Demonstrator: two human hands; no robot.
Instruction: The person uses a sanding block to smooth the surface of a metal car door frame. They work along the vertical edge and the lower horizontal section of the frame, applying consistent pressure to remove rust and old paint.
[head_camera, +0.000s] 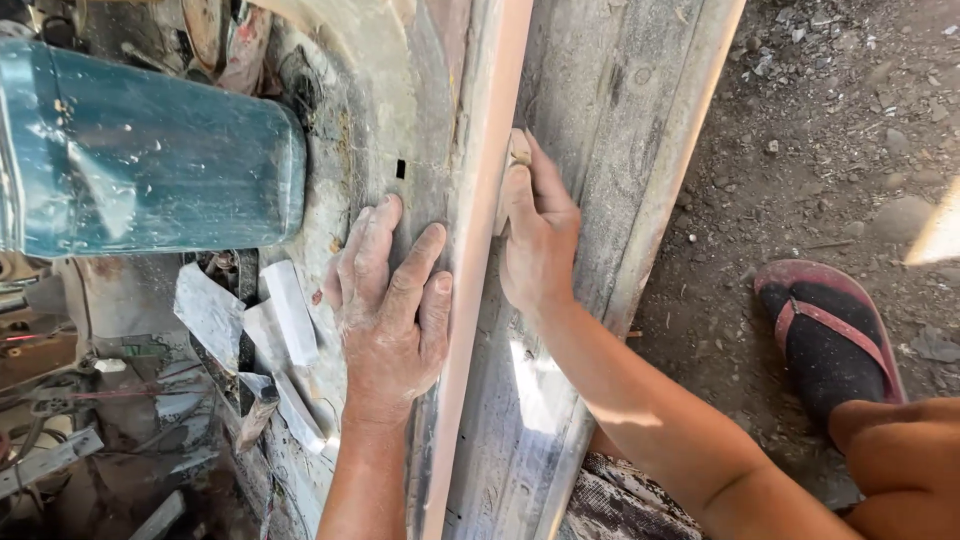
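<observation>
dirt floor (820, 150) w/ stones lies right of a dusty body panel (590, 130) whose long axis runs top to bottom. pale ridge (478, 200) splits it. left hand (385, 300) lies flat, grip open, left of the ridge. right hand (540, 245), closed on a small sanding block (517, 150), is just right of it; block points up-frame.

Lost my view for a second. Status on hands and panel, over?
Left hand flat on dusty panel, fingers spread. Right hand gripping small sanding block against panel ridge. Teal cylinder sits left, clear of both hands.
</observation>
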